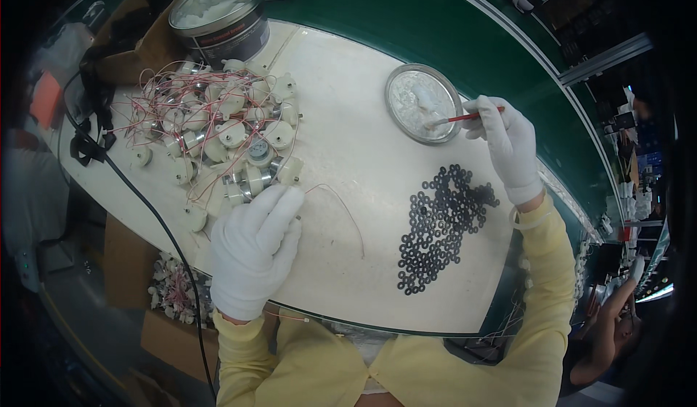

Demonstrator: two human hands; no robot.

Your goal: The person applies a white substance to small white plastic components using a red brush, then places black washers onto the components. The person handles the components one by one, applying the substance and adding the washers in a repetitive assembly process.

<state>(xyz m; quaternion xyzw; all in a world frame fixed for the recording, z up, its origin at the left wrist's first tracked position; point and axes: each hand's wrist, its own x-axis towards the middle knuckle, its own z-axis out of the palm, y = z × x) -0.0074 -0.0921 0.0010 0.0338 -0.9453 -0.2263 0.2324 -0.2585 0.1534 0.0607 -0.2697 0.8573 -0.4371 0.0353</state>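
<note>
My right hand [504, 142], in a white glove, pinches a thin red-handled brush [465, 117]. The brush's tip rests in white paste [425, 106] in a shallow round metal lid [393, 114]. My left hand [254, 251], also gloved, is curled at the near edge of a pile of small motors [232, 132] with white caps and red and white wires. A small metal pin like the motors' shafts pokes out by its fingers; the rest of that motor is hidden by the glove. A loose thin wire [345, 211] trails right of that hand.
Many small black rings [439, 236] lie spread on the white tabletop [341, 291], right of centre. A large tin [229, 40] of white paste stands at the back left, beside a cardboard box [138, 33]. A black cable [149, 211] crosses the left side. Another person [610, 334] is at far right.
</note>
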